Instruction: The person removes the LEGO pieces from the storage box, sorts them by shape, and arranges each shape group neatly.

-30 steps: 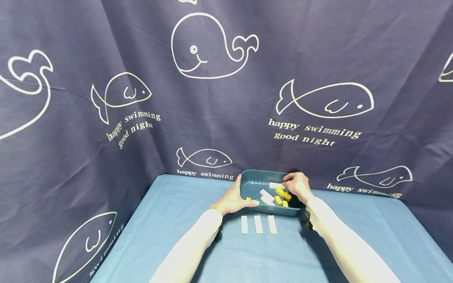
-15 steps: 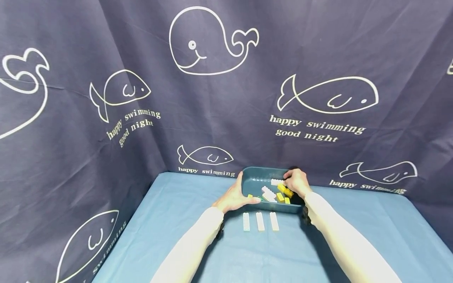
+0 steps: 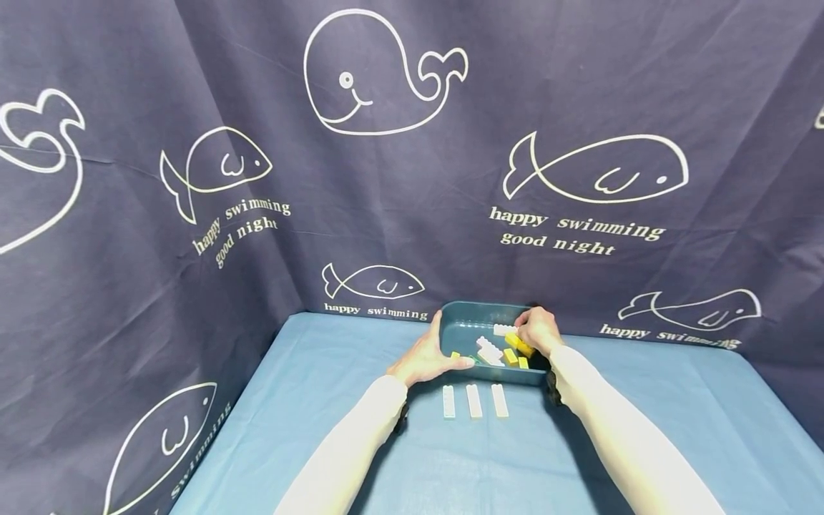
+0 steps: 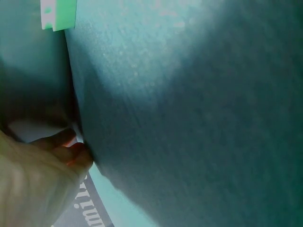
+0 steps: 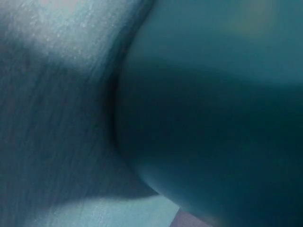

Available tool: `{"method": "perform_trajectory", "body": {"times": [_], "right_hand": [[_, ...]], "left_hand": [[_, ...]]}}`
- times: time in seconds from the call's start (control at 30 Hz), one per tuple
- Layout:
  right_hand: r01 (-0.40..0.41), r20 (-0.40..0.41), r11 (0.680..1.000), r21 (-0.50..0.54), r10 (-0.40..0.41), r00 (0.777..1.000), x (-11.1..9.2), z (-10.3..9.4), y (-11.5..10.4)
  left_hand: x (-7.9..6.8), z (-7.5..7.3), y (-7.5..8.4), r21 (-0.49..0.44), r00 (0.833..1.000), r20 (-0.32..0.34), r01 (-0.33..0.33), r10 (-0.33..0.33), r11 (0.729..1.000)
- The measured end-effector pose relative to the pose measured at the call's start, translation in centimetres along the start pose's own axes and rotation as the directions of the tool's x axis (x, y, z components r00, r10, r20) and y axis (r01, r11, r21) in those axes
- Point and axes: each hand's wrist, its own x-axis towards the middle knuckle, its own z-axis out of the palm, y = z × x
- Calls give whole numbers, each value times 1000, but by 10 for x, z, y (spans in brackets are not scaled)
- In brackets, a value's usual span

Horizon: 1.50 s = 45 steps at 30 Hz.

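Note:
A dark teal tray (image 3: 472,311) holds white building bricks (image 3: 489,350) and yellow building bricks (image 3: 511,356), with a bit of green near its front left. My left hand (image 3: 425,359) grips the tray's left end, thumb over the front rim and fingers along the outer side. In the left wrist view those fingers (image 4: 71,153) curl at the tray's side. My right hand (image 3: 541,330) reaches over the right end, fingertips right at the yellow bricks by a white one; I cannot tell whether it pinches one. The right wrist view shows only the tray's outer wall (image 5: 199,118).
Three long pale bricks lie side by side before the tray: a left one (image 3: 448,402), a middle one (image 3: 474,400) and a right one (image 3: 499,400). A blue cloth (image 3: 476,465) covers the table. Behind the tray hangs a dark fish-print curtain (image 3: 386,214).
My right fingertips have shifted slightly from the white brick's end toward the yellow bricks. The left hand keeps its hold on the tray. The head view has tilted a little.

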Motion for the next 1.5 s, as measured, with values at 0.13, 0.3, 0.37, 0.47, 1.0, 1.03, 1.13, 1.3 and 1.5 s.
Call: {"method": "perform_trajectory", "body": {"times": [0.13, 0.3, 0.37, 0.47, 1.0, 1.03, 1.13, 1.3, 1.5], "right_hand": [[26, -8, 1000, -5, -26, 1000, 19, 14, 24], [7, 3, 999, -39, -7, 1000, 15, 11, 22], [-9, 22, 999, -42, 10, 1000, 3, 2, 10], [-21, 34, 1000, -22, 21, 999, -19, -12, -9], [-36, 94, 988, 152, 22, 995, -45, -24, -23], [-37, 92, 987, 154, 23, 995, -47, -24, -23], [-36, 81, 985, 166, 22, 996, -50, -24, -24], [-36, 81, 980, 195, 21, 996, -54, -27, -27], [-50, 87, 976, 211, 32, 996, -67, -32, -36]], "left_hand": [[-2, 1, 2, 3, 1000, 6, 10, -10, 1000], [-2, 3, 3, 4, 1000, 11, 22, -22, 1000], [-1, 4, 3, 9, 1000, 7, 27, -28, 1000], [0, 6, 4, 17, 999, 8, 36, -36, 999], [-3, 3, 7, -18, 999, 10, 47, -47, 999], [-2, 3, 7, -15, 999, 11, 50, -49, 999], [-2, 2, 5, -15, 999, 12, 53, -53, 998], [-3, 1, 5, -33, 999, 9, 32, -31, 999], [-4, 2, 4, -21, 1000, 4, 26, -26, 999]]}}
